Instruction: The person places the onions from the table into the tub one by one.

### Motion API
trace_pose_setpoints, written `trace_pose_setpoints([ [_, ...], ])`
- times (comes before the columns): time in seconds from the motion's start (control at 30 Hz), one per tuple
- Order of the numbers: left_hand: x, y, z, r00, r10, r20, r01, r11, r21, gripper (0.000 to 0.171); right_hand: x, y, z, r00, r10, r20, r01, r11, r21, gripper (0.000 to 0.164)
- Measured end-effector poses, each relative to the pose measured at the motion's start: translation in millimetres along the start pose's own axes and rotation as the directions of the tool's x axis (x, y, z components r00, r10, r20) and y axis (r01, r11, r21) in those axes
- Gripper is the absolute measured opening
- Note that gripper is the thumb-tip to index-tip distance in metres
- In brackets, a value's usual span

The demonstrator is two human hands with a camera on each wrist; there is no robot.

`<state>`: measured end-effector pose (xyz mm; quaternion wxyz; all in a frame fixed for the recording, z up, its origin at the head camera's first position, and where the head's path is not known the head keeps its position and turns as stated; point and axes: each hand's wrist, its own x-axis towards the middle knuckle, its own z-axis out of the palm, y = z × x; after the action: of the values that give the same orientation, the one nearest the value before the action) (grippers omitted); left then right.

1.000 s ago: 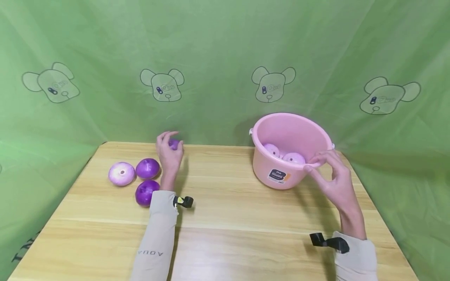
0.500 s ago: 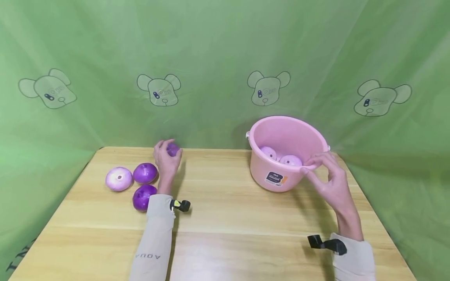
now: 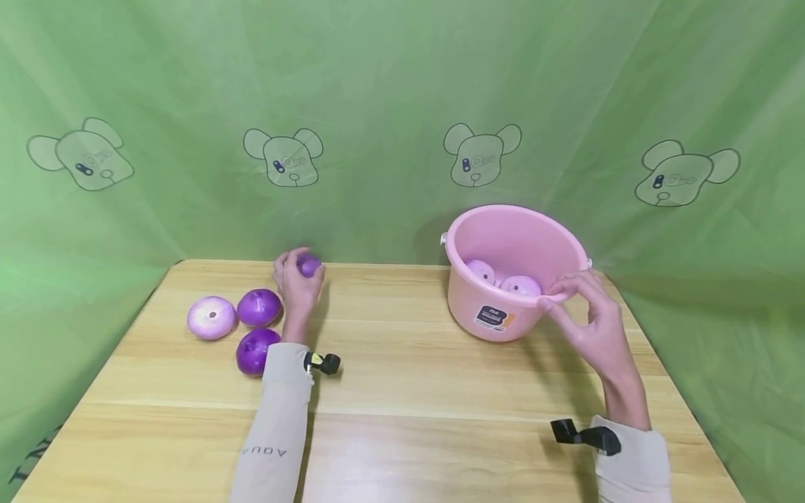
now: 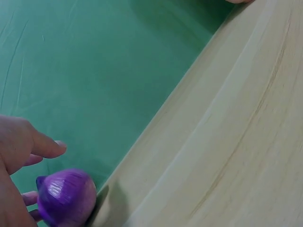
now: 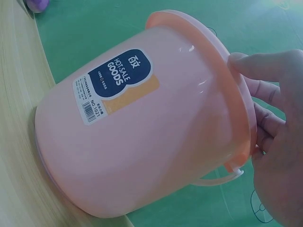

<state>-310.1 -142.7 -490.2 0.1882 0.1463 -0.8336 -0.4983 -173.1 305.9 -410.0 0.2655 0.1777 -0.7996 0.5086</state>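
At the far table edge a purple onion [image 3: 309, 265] lies between the fingers and thumb of my left hand [image 3: 298, 290]. In the left wrist view, fingertips [image 4: 31, 197] sit at the side of this onion, while a gap shows between it and the thumb. My right hand [image 3: 594, 328] pinches the rim of a pink bucket [image 3: 468, 307], thumb outside and fingers over the inner side. Inside the bucket are two pale onions [image 3: 520, 285]; its lower inside is hidden. Left of my left wrist lie a pale onion [image 3: 212, 318] and two purple onions [image 3: 259, 308], one partly behind the sleeve.
The wooden table [image 3: 402, 391] ends right behind the onion at my left hand. A green cloth [image 3: 377, 84] with printed bear heads hangs behind and at the sides. The bucket has a white handle [image 5: 220, 179] hanging at its side.
My left fingers have come slightly lower about the onion at the far edge, and more of it shows. My right hand stays on the bucket's rim. The head view has shifted slightly.
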Motion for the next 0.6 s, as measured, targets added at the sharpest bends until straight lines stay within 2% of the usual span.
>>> trace_pose_setpoints([
  [0.23, 2.5, -5.2, 2.0, 0.999, -0.035, 0.011, 0.035, 0.999, 0.024, 0.051, 0.6, 0.6, -0.7, 1.0, -0.021, -0.001, 0.021, 1.0, 0.001, 0.027],
  [0.47, 4.4, -9.9, 3.1, 0.999, -0.044, 0.011, 0.044, 0.999, 0.023, 0.049, 1.1, 2.4, -0.7, 1.0, -0.027, -0.004, 0.027, 1.0, -0.001, 0.028],
  [0.6, 3.9, -9.7, 2.8, 0.997, -0.031, 0.066, 0.027, 0.998, 0.061, 0.048, 0.8, 2.9, -0.9, 1.0, -0.027, -0.005, 0.027, 1.0, -0.003, 0.028],
])
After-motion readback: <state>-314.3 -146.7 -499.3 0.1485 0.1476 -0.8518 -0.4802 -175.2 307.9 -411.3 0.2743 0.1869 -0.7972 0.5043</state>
